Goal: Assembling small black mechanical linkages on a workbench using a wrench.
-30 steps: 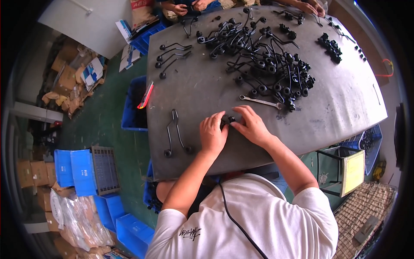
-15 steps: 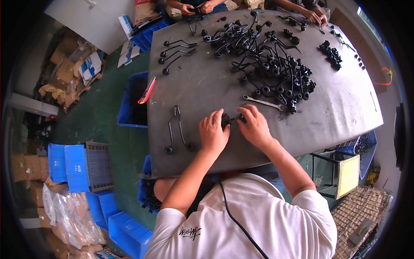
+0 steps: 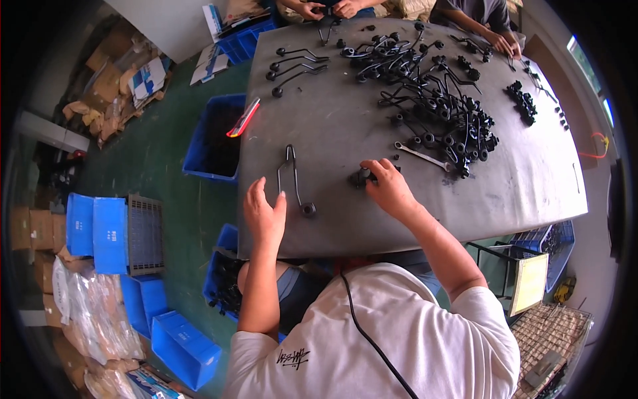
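My left hand (image 3: 264, 216) is open, thumb and fingers apart, above the near left side of the table. It covers one end of a bent black metal rod (image 3: 296, 179), whose other end carries a round black knob (image 3: 308, 209); contact cannot be made out. Farther right, my right hand (image 3: 391, 191) is closed with its fingertips round a small black part (image 3: 359, 178), low over the tabletop. The part's exact kind is hidden by the fingers. Just beyond that hand lies a metal combination wrench (image 3: 422, 155), beside a tiny black piece (image 3: 397, 157).
A large pile of black bent rods with knobs (image 3: 438, 106) spreads over the grey table (image 3: 325, 133). Three similar rods (image 3: 292, 69) lie far left, near a red utility knife (image 3: 244, 118). Blue crates (image 3: 211, 136) stand beside the table. Two people's hands (image 3: 325, 9) work across it.
My left hand has moved left, away from the small black part, to the bent rod, and its fingers have spread. My right hand stays by the small part. The whole view has shifted slightly.
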Demonstrator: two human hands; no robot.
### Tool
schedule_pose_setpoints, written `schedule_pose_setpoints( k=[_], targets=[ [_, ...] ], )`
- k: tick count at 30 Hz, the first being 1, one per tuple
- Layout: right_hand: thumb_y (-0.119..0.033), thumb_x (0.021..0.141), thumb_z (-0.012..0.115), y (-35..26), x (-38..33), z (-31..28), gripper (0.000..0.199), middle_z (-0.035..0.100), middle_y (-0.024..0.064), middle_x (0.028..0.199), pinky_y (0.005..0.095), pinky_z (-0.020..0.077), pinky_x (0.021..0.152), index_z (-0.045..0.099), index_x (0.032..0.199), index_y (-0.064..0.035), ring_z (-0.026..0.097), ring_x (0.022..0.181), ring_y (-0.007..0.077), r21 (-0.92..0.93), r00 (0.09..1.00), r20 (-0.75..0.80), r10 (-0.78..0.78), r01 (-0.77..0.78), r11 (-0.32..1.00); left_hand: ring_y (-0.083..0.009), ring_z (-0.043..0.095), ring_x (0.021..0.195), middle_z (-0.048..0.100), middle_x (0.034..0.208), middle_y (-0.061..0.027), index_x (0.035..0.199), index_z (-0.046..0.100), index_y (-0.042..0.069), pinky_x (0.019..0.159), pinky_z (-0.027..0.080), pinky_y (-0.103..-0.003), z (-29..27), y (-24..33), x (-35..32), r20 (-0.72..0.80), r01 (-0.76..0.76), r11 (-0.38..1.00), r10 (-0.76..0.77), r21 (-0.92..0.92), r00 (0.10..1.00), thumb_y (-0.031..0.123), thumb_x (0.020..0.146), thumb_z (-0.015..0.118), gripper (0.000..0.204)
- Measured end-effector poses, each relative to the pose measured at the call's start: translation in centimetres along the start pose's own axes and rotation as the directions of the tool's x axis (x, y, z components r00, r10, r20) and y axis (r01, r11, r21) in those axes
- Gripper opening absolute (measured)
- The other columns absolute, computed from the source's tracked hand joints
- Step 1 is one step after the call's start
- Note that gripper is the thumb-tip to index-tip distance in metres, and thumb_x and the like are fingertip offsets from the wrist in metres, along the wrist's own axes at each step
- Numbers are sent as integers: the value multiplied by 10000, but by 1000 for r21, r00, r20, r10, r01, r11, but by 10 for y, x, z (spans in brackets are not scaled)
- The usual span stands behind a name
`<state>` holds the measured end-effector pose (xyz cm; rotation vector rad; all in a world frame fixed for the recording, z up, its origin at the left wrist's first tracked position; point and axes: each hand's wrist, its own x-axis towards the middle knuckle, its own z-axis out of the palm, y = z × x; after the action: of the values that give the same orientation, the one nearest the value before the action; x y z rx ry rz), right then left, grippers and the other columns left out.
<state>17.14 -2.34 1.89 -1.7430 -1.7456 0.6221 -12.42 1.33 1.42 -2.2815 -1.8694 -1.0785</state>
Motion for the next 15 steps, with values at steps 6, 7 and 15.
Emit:
schedule_pose_setpoints(
  k=[6, 7, 15],
  targets=[
    [-48, 826, 594, -1, -3, 7, 402, 595, 177, 1076, 427, 537, 837, 612, 1224, -106, 632, 958, 378, 2, 999, -30, 11, -11, 1000, -253, 659, 869, 663, 1076, -143, 1286, 583, 8, 835, 539, -374, 10, -9, -22, 212, 81, 979, -41, -185, 977, 56, 869, 706, 437],
    [-40, 819, 596, 0, -2, 9, 400, 596, 175, 1075, 429, 536, 836, 616, 1213, -104, 634, 951, 371, -3, 998, -55, -9, 9, 1000, -253, 659, 869, 663, 1076, -143, 1286, 583, 8, 835, 539, -374, 13, -8, -25, 208, 87, 978, -47, -190, 977, 56, 869, 706, 437],
    [-40, 813, 619, -1, 2, 0, 404, 586, 164, 1026, 418, 537, 836, 628, 1212, -106, 636, 909, 336, 105, 998, -52, 48, -42, 994, -323, 656, 898, 661, 1000, -144, 1226, 572, 16, 812, 530, -434, 25, 21, -37, 225, 92, 937, -15, -338, 974, 47, 806, 752, 458]
  ],
)
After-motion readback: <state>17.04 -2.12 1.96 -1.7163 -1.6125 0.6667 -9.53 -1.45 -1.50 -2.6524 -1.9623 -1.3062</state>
